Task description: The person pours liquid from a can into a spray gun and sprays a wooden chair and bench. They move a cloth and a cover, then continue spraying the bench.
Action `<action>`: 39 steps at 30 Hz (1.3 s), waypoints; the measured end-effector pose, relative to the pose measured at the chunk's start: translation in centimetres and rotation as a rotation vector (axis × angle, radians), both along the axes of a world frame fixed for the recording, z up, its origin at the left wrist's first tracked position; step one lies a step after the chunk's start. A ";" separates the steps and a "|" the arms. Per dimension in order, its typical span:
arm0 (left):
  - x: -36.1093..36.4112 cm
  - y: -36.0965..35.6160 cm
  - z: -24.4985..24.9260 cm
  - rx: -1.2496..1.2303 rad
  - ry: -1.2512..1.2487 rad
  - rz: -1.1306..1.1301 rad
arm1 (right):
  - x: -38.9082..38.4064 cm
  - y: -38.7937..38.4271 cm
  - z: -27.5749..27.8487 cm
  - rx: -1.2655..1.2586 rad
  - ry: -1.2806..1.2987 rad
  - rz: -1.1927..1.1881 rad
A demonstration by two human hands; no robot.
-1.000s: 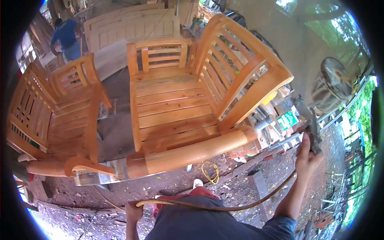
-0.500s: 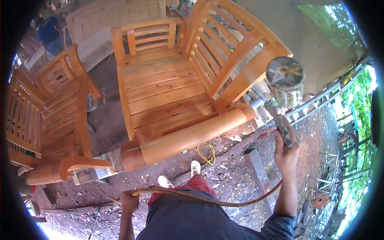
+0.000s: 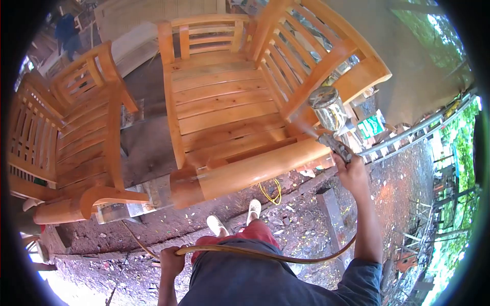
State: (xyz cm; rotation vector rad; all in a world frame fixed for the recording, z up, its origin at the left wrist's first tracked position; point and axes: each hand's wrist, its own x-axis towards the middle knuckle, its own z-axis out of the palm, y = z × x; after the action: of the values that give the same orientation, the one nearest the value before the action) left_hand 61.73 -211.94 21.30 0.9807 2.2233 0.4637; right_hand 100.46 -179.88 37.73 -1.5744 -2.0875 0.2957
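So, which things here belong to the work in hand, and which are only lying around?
In use: spray gun in the right hand; hose in the left hand; middle chair.
Lying about: left chair; yellow cord on the ground; green box.

The right hand (image 3: 350, 172) grips a spray gun (image 3: 333, 144), raised at arm's length, its metal cup (image 3: 328, 108) upright on top and its nozzle turned toward the chair (image 3: 224, 102) (close to where seat and back meet). The left hand (image 3: 172, 261) is closed around a hose (image 3: 240, 250), which curves across the body and up toward the gun. A second chair (image 3: 76, 127) stands to the left. Two shoes (image 3: 253, 208) show on the dirt below. Another person (image 3: 66, 30) in blue stands far back.
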 end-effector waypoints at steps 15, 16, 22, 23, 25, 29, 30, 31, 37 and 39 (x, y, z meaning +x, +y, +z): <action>0.1 0.7 -4.2 0.140 -0.029 -0.064 | 6.1 -5.2 7.4 0.492 0.480 -0.256; -0.2 1.5 -4.8 0.125 -0.016 -0.106 | 7.5 -5.8 8.4 0.553 0.455 -0.328; 0.2 5.0 -5.8 0.080 -0.024 -0.288 | 11.4 -7.6 11.1 0.586 0.436 -0.480; 0.2 5.1 -6.0 0.105 -0.037 -0.328 | 11.4 -8.1 10.4 0.546 0.412 -0.480; 0.7 5.5 -5.7 0.034 -0.057 -0.353 | 11.8 -9.5 9.1 0.422 0.400 -0.428; 1.0 5.5 -6.1 0.005 -0.066 -0.374 | 11.0 -11.3 7.5 0.167 0.301 -0.326; 1.1 5.5 -6.2 0.007 -0.053 -0.384 | 10.4 -11.4 7.4 0.136 0.270 -0.294; 1.1 5.6 -6.1 0.008 -0.039 -0.393 | 9.9 -11.4 7.2 0.105 0.240 -0.260; 1.5 6.3 -5.1 -0.041 -0.042 -0.391 | 9.5 -10.2 6.1 -0.148 0.109 -0.269; 1.5 6.6 -5.1 -0.038 -0.052 -0.402 | 9.9 -9.9 5.3 -0.064 0.050 -0.279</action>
State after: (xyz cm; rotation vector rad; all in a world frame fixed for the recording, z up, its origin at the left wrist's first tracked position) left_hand 63.18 -205.36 16.21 1.3394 1.9146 0.2592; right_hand 110.38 -189.81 43.01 -1.8504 -1.8076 0.3015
